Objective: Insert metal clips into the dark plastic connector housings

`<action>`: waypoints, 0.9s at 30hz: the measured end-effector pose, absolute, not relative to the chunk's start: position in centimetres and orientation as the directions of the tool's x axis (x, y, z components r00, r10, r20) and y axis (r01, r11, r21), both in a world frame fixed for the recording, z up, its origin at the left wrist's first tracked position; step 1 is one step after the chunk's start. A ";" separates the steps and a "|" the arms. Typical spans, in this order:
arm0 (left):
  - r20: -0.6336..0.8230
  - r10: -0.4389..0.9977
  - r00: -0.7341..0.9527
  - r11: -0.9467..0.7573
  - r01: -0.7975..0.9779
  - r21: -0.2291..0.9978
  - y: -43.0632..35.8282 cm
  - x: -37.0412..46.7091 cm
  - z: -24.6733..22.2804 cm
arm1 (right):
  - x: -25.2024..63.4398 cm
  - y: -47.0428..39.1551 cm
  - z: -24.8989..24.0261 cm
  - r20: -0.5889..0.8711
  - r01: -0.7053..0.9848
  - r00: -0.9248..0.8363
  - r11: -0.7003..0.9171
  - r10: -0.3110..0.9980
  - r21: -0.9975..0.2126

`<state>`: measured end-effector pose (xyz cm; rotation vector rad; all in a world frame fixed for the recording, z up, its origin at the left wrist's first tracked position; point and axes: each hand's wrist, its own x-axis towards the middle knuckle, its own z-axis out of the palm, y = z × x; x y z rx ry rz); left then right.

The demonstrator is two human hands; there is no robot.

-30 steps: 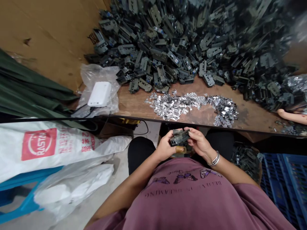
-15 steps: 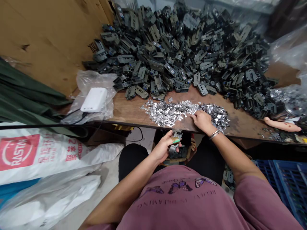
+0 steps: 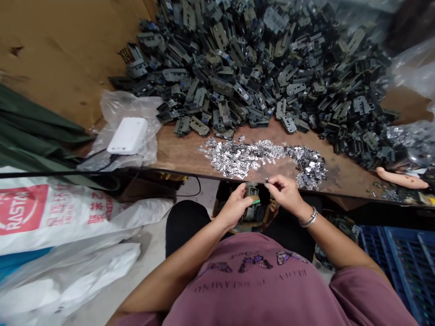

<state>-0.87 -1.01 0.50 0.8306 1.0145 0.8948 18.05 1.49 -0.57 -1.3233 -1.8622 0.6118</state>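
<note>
My left hand (image 3: 237, 206) is closed around a grey plastic housing (image 3: 252, 186) just in front of the table edge; much of the part is behind my fingers. The thumb wears a tan wrap with a green edge. To its right, my right hand (image 3: 286, 194) pinches a tiny metal piece (image 3: 267, 180) between thumb and fingertips, a short way from the housing. Beyond both hands lies a spread of small shiny metal pieces (image 3: 234, 158) on the wooden table (image 3: 176, 149), with a darker heap at its right end.
A large pile of similar grey housings (image 3: 231, 77) covers the back of the table. A white box with a cable (image 3: 127, 136) rests on clear plastic at left. Below my hands stands a container with more housings (image 3: 253, 215). Blue crates (image 3: 408, 253) are at lower right.
My right hand has left the metal pieces and come back toward my left hand, a tiny piece in its fingertips. My left hand keeps hold of the housing. The view has shifted slightly.
</note>
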 end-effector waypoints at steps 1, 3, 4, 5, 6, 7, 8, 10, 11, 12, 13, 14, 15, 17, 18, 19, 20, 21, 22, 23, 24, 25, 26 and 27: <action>-0.314 0.913 0.261 0.371 -0.211 0.904 -1.0 -0.7 0.5 | 17.1 0.7 -0.5 0.348 0.515 -0.168 0.383 0.922 -0.767; -0.267 0.930 0.253 0.315 -0.175 0.933 -1.1 -0.7 0.7 | 15.6 -0.4 -0.3 0.449 0.460 -0.188 0.482 0.874 -0.746; -0.246 0.938 0.245 0.287 -0.147 0.947 -1.2 -0.8 0.9 | 15.0 -0.7 -0.3 0.492 0.450 -0.213 0.532 0.844 -0.718; -0.226 0.945 0.236 0.258 -0.113 0.959 -1.3 -0.9 1.0 | 14.6 -0.9 -0.2 0.527 0.443 -0.235 0.573 0.817 -0.690; -0.208 0.952 0.226 0.230 -0.077 0.970 -1.4 -1.1 1.2 | 14.4 -1.0 -0.2 0.550 0.439 -0.247 0.598 0.798 -0.671; -0.193 0.957 0.217 0.206 -0.041 0.978 -1.5 -1.2 1.3 | 14.2 -1.0 -0.2 0.561 0.438 -0.249 0.608 0.789 -0.662; -0.178 0.961 0.209 0.184 -0.008 0.983 -1.7 -1.3 1.4 | 14.1 -1.0 -0.2 0.566 0.442 -0.246 0.610 0.787 -0.657; -0.141 0.972 0.189 0.134 0.050 0.990 -1.9 -1.4 1.5 | 14.0 -0.9 -0.2 0.575 0.462 -0.246 0.616 0.780 -0.638; -0.120 0.977 0.176 0.107 0.079 0.991 -2.0 -1.4 1.4 | 13.9 -1.0 -0.2 0.580 0.475 -0.255 0.623 0.774 -0.622; -0.102 0.981 0.162 0.085 0.110 0.990 -2.1 -1.4 1.2 | 13.9 -1.0 -0.3 0.587 0.488 -0.266 0.632 0.764 -0.602; -0.088 0.985 0.149 0.066 0.148 0.987 -2.2 -1.3 1.1 | 13.9 -1.1 -0.4 0.595 0.501 -0.280 0.644 0.753 -0.578; -0.079 0.987 0.138 0.052 0.192 0.980 -2.3 -1.3 0.9 | 13.9 -1.2 -0.6 0.606 0.513 -0.293 0.656 0.740 -0.553; -0.073 0.989 0.131 0.039 0.243 0.969 -2.4 -1.3 0.8 | 13.9 -1.3 -0.8 0.614 0.525 -0.305 0.667 0.728 -0.529; -0.063 0.989 0.133 0.013 0.346 0.938 -2.7 -1.5 0.7 | 14.0 -1.6 -1.2 0.623 0.538 -0.332 0.685 0.708 -0.492; -0.058 0.988 0.142 -0.003 0.394 0.919 -2.8 -1.6 0.8 | 14.0 -1.7 -1.4 0.623 0.537 -0.343 0.691 0.703 -0.484; -0.054 0.986 0.158 -0.020 0.438 0.899 -3.0 -1.8 0.9 | 14.0 -1.9 -1.5 0.617 0.531 -0.353 0.693 0.703 -0.487; -0.054 0.983 0.174 -0.035 0.475 0.879 -3.1 -2.0 1.1 | 14.0 -2.0 -1.5 0.607 0.518 -0.359 0.692 0.709 -0.502; -0.059 0.980 0.188 -0.046 0.507 0.861 -3.2 -2.2 1.3 | 14.0 -2.1 -1.5 0.594 0.497 -0.365 0.689 0.717 -0.527; -0.067 0.978 0.200 -0.051 0.533 0.845 -3.3 -2.4 1.6 | 14.1 -2.1 -1.3 0.579 0.470 -0.371 0.685 0.726 -0.557; -0.073 0.975 0.211 -0.055 0.547 0.835 -3.3 -2.6 1.9 | 14.1 -2.2 -1.1 0.564 0.439 -0.375 0.677 0.735 -0.590; -0.070 0.973 0.219 -0.064 0.550 0.833 -3.3 -2.8 2.2 | 14.2 -2.2 -0.8 0.552 0.412 -0.372 0.665 0.747 -0.623; -0.053 0.972 0.229 -0.082 0.544 0.835 -3.2 -3.0 2.4 | 14.3 -2.3 -0.6 0.542 0.394 -0.354 0.647 0.762 -0.653; -0.020 0.971 0.238 -0.114 0.532 0.839 -3.1 -3.1 2.6 | 14.5 -2.3 -0.3 0.534 0.384 -0.322 0.624 0.782 -0.681; 0.031 0.969 0.244 -0.157 0.517 0.842 -3.0 -3.3 2.7 | 14.6 -2.4 -0.1 0.522 0.382 -0.279 0.592 0.806 -0.710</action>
